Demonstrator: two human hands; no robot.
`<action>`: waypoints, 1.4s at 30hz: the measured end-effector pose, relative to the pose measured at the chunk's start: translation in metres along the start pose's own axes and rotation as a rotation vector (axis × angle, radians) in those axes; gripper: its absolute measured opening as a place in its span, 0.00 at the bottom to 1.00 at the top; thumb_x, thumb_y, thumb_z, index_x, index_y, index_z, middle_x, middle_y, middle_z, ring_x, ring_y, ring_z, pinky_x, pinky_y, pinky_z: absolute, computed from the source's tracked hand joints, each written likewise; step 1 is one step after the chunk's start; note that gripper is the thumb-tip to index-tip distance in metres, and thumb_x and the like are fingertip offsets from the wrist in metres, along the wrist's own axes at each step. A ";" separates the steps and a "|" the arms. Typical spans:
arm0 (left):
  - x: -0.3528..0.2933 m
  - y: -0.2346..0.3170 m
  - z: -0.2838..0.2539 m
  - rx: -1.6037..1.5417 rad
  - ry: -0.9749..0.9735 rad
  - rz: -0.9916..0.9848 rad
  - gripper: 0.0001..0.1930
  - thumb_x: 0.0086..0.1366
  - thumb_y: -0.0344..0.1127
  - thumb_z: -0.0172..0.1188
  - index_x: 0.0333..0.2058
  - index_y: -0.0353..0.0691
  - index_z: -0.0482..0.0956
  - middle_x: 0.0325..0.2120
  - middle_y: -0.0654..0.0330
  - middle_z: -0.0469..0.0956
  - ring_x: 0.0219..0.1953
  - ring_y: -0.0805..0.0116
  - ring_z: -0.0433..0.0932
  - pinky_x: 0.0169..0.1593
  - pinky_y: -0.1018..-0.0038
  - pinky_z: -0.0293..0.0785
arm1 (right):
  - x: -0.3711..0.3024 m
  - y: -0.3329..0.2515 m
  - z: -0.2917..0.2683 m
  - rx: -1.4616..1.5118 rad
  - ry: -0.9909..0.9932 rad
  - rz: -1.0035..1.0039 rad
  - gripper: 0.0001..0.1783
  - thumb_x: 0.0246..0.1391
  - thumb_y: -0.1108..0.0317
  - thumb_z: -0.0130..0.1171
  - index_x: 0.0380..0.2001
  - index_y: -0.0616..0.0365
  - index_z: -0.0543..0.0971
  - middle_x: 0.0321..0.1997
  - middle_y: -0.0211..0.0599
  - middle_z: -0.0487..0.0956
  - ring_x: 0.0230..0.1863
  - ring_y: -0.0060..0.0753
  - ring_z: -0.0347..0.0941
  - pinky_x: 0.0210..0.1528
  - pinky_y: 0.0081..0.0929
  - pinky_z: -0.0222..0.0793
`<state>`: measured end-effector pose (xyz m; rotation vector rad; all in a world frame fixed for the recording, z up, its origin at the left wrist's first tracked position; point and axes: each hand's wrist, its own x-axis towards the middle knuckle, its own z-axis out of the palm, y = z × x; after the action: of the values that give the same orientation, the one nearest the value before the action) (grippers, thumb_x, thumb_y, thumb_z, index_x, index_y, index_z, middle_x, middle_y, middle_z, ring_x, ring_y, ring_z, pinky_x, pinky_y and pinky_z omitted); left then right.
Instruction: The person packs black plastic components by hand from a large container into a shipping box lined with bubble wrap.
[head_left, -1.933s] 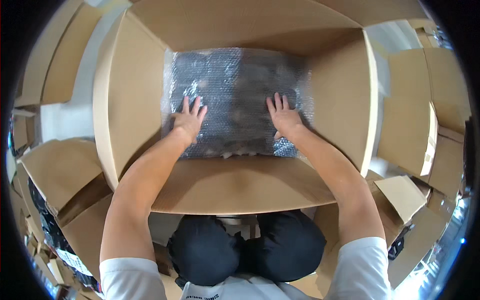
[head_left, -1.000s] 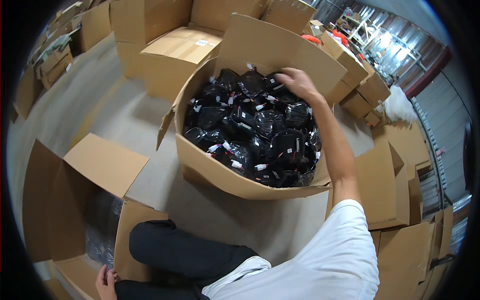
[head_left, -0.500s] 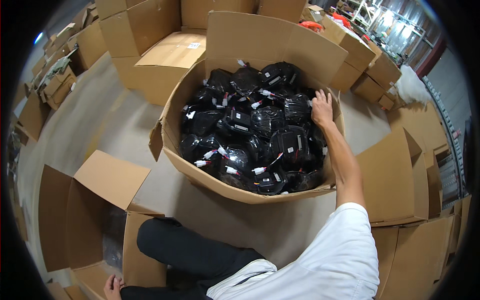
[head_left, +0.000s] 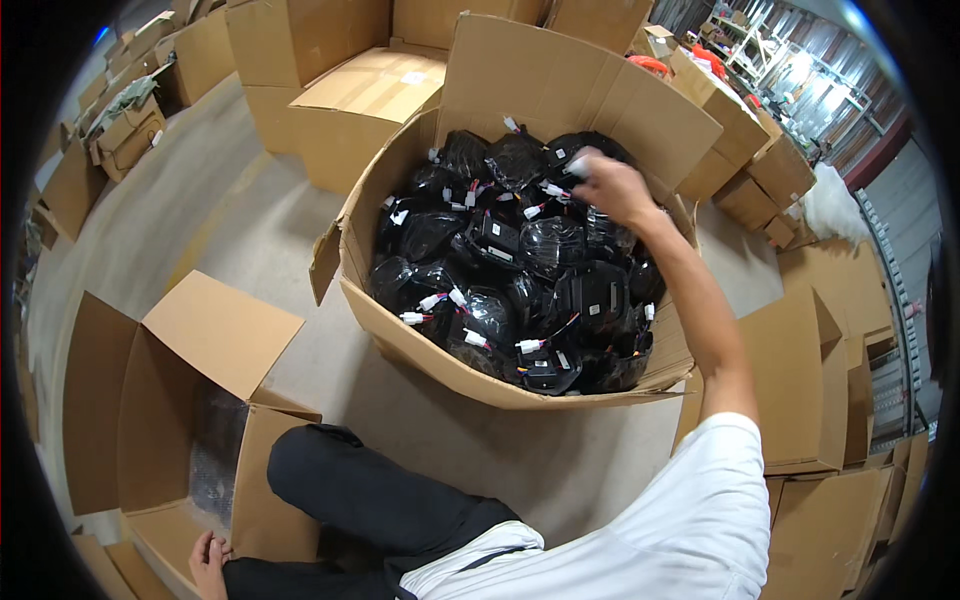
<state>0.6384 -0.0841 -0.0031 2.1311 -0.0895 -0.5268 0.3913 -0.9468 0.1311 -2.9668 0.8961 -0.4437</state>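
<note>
A large cardboard box (head_left: 500,392) stands in front of me, filled with black units (head_left: 592,292) in clear plastic wrap. Short coloured wires with white plugs (head_left: 475,338) stick out among them. My right hand (head_left: 615,188) reaches over the box's far right part, its fingers pinched at a small white piece (head_left: 578,166), blurred and possibly a plug. At the lower left, my left hand (head_left: 208,562) lies beside a smaller open carton (head_left: 275,465). Its fingers are loosely bent and apart, with nothing visible in them. Bubble wrap (head_left: 216,455) lines part of that carton.
Closed cartons (head_left: 360,105) are stacked behind the large box. More cartons (head_left: 780,380) stand close on my right, by a roller conveyor (head_left: 905,330). My bent leg (head_left: 370,480) lies between the smaller carton and the large box. White plastic film (head_left: 832,208) hangs at far right.
My right hand has moved left from the box's right wall to above the black units, and its fingers have closed. The view has shifted slightly. My left hand stays beside the carton.
</note>
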 end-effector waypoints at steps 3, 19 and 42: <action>0.003 0.013 0.014 0.027 -0.010 0.020 0.25 0.70 0.42 0.58 0.56 0.25 0.71 0.39 0.51 0.79 0.35 0.70 0.79 0.40 0.77 0.77 | 0.046 0.018 0.066 -0.503 -0.290 -0.312 0.11 0.50 0.71 0.58 0.37 0.57 0.84 0.41 0.45 0.83 0.45 0.47 0.81 0.46 0.41 0.78; -0.028 0.010 -0.003 -0.047 0.020 -0.067 0.25 0.72 0.43 0.56 0.57 0.27 0.70 0.43 0.54 0.78 0.41 0.72 0.77 0.45 0.76 0.74 | 0.034 0.038 0.087 -0.311 0.011 0.007 0.19 0.59 0.52 0.59 0.41 0.56 0.73 0.40 0.53 0.81 0.41 0.60 0.79 0.43 0.52 0.75; -0.022 0.025 0.008 -0.004 0.020 0.043 0.25 0.72 0.43 0.56 0.57 0.27 0.71 0.44 0.52 0.79 0.42 0.70 0.78 0.48 0.75 0.75 | -0.150 -0.105 0.075 -0.343 -0.470 -0.746 0.17 0.46 0.69 0.62 0.41 0.61 0.75 0.26 0.38 0.77 0.29 0.41 0.80 0.28 0.37 0.75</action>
<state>0.6187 -0.0997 0.0201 2.1251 -0.1225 -0.4796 0.3493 -0.7825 0.0292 -3.3796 -0.2193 0.4617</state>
